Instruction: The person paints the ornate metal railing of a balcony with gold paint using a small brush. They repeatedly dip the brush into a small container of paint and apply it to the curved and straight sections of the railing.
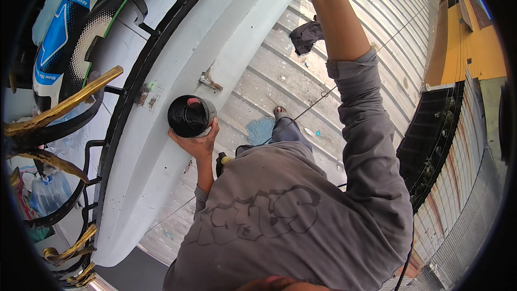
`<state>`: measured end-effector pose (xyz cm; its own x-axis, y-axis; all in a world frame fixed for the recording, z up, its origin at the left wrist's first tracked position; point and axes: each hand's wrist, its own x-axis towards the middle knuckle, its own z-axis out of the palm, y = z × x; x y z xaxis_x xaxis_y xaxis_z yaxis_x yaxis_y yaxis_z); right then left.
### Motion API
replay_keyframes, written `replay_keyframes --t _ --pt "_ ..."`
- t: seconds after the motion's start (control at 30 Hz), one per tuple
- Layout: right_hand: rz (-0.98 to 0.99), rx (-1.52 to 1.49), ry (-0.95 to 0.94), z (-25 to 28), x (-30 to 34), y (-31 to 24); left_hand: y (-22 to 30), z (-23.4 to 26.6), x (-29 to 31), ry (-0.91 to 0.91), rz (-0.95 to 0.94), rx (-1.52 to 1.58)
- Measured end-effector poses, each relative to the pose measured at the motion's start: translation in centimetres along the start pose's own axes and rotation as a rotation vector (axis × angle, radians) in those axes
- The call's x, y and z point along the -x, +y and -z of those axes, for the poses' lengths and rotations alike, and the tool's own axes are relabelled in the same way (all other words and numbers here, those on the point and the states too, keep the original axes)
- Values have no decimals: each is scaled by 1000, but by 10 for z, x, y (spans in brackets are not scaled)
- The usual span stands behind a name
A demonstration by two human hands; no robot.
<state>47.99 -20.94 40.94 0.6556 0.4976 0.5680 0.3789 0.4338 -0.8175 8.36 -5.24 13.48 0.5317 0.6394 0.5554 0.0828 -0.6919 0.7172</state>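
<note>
My left hand is closed round the lower side of a round can at the ledge. Black paint-like liquid coats the can's inside, and a small reddish patch shows near its far rim. The can is over the pale ledge; whether it rests there or is held just above, I cannot tell. My right arm, its grey sleeve rolled to the elbow, stretches up past the top edge. The right hand lies outside the picture, so what it touches is hidden.
A black metal railing with gold-painted curled parts runs along the ledge's left. A small metal stub juts from the ledge. Below on the right lies a corrugated metal roof with a dark cloth and a thin cable.
</note>
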Motion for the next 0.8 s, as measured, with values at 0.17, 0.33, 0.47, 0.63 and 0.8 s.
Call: replay_keyframes --t 0.17,0.33,0.47,0.63,0.8 --pt "97 3 74 -16 1 -7 -14 -4 5 9 53 -26" --pt "156 106 154 -18 4 -5 -21 2 11 -102 66 -33" --pt "318 321 259 -21 9 -8 -17 3 14 -95 114 43" --pt "246 292 260 -22 16 -4 -25 3 23 -30 106 -24" --pt "100 154 134 -21 18 -7 -13 12 39 11 111 -286"
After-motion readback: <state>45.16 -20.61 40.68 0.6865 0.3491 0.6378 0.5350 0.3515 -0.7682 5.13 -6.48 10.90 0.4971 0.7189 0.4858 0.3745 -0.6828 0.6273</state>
